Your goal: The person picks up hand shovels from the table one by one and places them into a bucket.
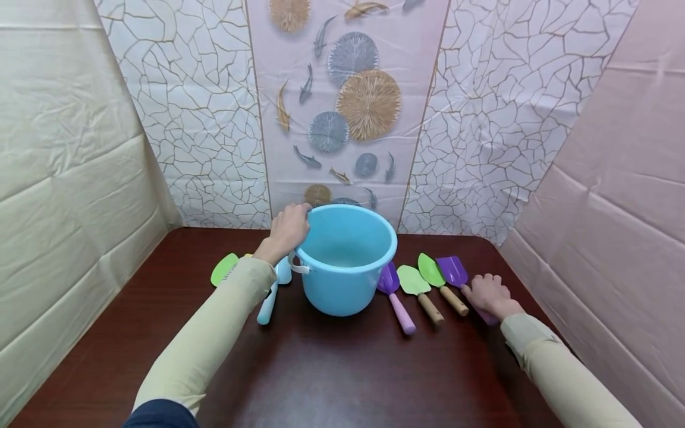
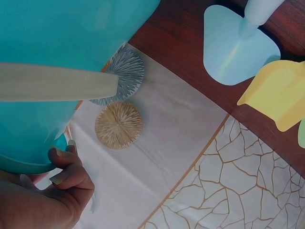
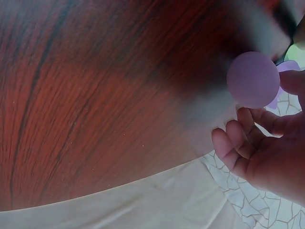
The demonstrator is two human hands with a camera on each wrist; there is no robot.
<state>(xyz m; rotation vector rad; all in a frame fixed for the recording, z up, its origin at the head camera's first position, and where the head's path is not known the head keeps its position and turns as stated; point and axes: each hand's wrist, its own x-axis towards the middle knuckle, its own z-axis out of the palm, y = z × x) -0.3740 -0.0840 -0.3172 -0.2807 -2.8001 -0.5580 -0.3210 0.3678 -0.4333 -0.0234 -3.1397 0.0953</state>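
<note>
A light blue bucket (image 1: 337, 291) stands upright on the table. My left hand (image 1: 289, 230) grips its rim at the far left, with fingertips curled over the edge in the left wrist view. At the far right of the tool row, my right hand (image 1: 489, 295) pinches a purple shovel (image 1: 452, 270) by its lilac handle. The round end of that handle (image 3: 253, 80) shows between thumb and fingers in the right wrist view. Right of the bucket lie a purple trowel with a pink handle (image 1: 401, 312), a pale green shovel (image 1: 414, 280) and a green shovel (image 1: 430, 270).
Left of the bucket lie a light blue shovel (image 1: 267, 306), a yellow shovel (image 2: 279, 93) and a green one (image 1: 223, 268), partly behind my left arm. A patterned cloth (image 1: 214, 119) hangs behind the dark red table (image 1: 342, 374); plain cloth (image 1: 621, 214) hangs along both sides.
</note>
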